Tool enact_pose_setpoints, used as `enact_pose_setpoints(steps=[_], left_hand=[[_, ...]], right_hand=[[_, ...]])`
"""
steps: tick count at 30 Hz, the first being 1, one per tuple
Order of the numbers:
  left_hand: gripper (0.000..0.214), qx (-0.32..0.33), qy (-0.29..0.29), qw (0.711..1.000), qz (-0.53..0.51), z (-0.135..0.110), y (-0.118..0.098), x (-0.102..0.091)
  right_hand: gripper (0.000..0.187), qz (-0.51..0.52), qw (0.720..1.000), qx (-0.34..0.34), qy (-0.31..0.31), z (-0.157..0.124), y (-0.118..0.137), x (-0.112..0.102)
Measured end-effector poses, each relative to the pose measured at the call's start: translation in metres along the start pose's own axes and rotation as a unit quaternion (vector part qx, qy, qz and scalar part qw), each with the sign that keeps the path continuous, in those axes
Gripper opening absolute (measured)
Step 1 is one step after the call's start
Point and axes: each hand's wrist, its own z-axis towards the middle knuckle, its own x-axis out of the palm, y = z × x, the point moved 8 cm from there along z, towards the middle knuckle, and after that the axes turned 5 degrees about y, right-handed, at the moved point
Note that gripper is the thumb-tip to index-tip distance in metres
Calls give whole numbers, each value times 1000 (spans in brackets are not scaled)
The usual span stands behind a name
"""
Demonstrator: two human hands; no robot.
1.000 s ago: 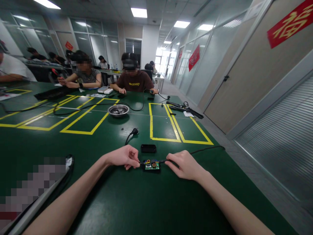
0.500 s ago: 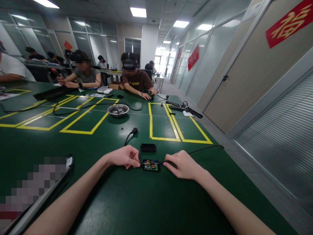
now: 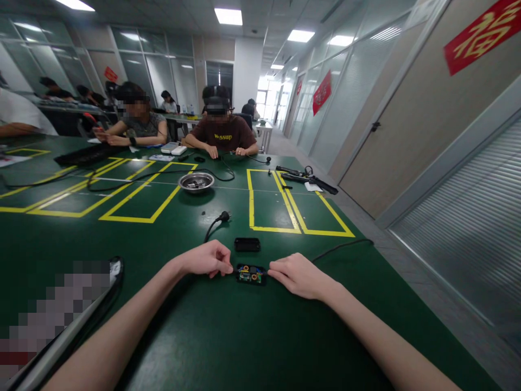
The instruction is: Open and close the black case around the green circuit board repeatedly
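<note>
A small open black case with a green circuit board (image 3: 251, 275) lies on the green table (image 3: 252, 336) between my hands. My left hand (image 3: 207, 259) is closed in a pinch on the black cable at the case's left end. My right hand (image 3: 295, 274) pinches the cable at its right end, fingers pressed together. The black lid (image 3: 247, 244) of the case lies flat just behind. A black plug (image 3: 223, 217) on its cable rests farther back.
A metal bowl (image 3: 196, 182) with small parts stands mid-table among yellow tape rectangles (image 3: 280, 212). Black tools and a paper slip (image 3: 307, 179) lie at the far right edge. Two people sit across the table; others work at the left. A dark strap lies at my left.
My right hand slid slightly left, closer to the case. The person opposite shifted both hands and straightened up. My left hand stayed put.
</note>
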Motion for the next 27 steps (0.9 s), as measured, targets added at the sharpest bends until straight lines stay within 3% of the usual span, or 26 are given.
enact_pose_setpoints(steps=[12, 17, 22, 27], left_hand=[[16, 93, -55, 974, 199, -6, -25, -1], [16, 78, -47, 983, 159, -2, -20, -1], [26, 60, -76, 989, 115, 3, -14, -4], [31, 42, -84, 989, 115, 6, -10, -3]], right_hand=[[18, 51, 997, -33, -53, 2, 3, -2], [16, 77, 994, -14, -69, 2, -2, -3], [26, 82, 993, -6, -88, 3, -7, 0], [24, 187, 977, 31, -98, 7, -17, 5]])
